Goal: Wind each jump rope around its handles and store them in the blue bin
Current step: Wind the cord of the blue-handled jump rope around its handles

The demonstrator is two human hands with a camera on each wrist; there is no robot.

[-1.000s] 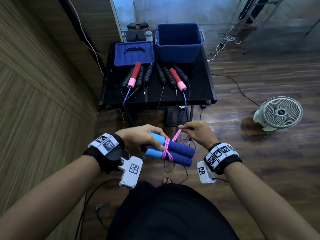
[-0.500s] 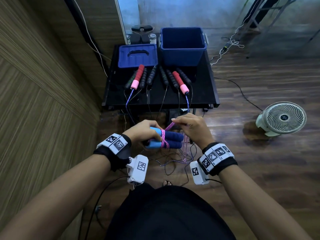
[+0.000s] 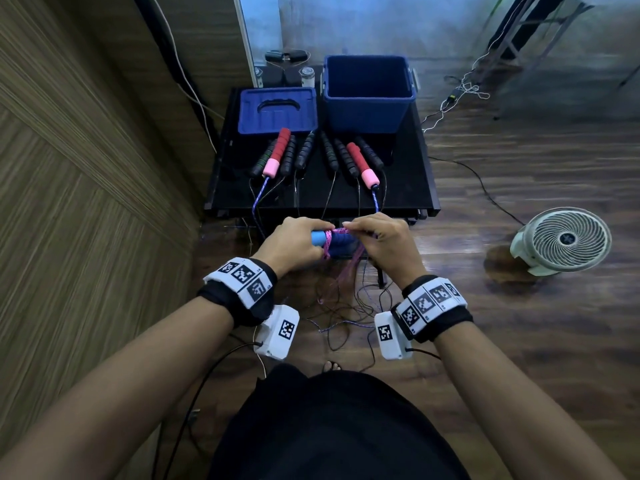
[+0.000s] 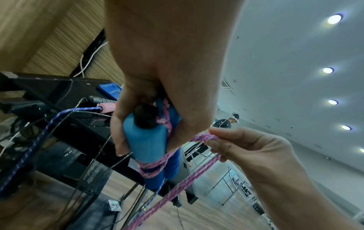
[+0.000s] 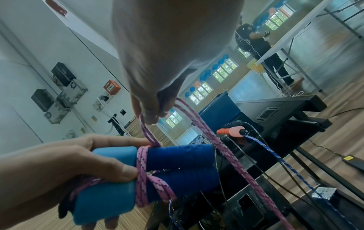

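Observation:
My left hand (image 3: pixel 294 240) grips two blue foam handles (image 5: pixel 177 168) side by side, with a few turns of pink rope (image 5: pixel 141 169) wrapped round their middle. My right hand (image 3: pixel 377 237) pinches the pink rope (image 4: pixel 204 137) just above the handles, and the doubled slack hangs down toward the floor. The blue bin (image 3: pixel 367 91) stands open at the back right of the black table (image 3: pixel 408 188). Several other jump ropes lie in a row on the table, two with red and pink handles (image 3: pixel 275 152), the others black (image 3: pixel 341 154).
The bin's blue lid (image 3: pixel 277 110) lies left of the bin. Rope ends and cables (image 3: pixel 346 313) tangle on the wood floor below my hands. A white fan (image 3: pixel 561 240) sits on the floor at right. A wood-panelled wall runs along the left.
Both hands have moved forward toward the table edge. The right hand has carried the pink rope up and over the handles, close against the left hand.

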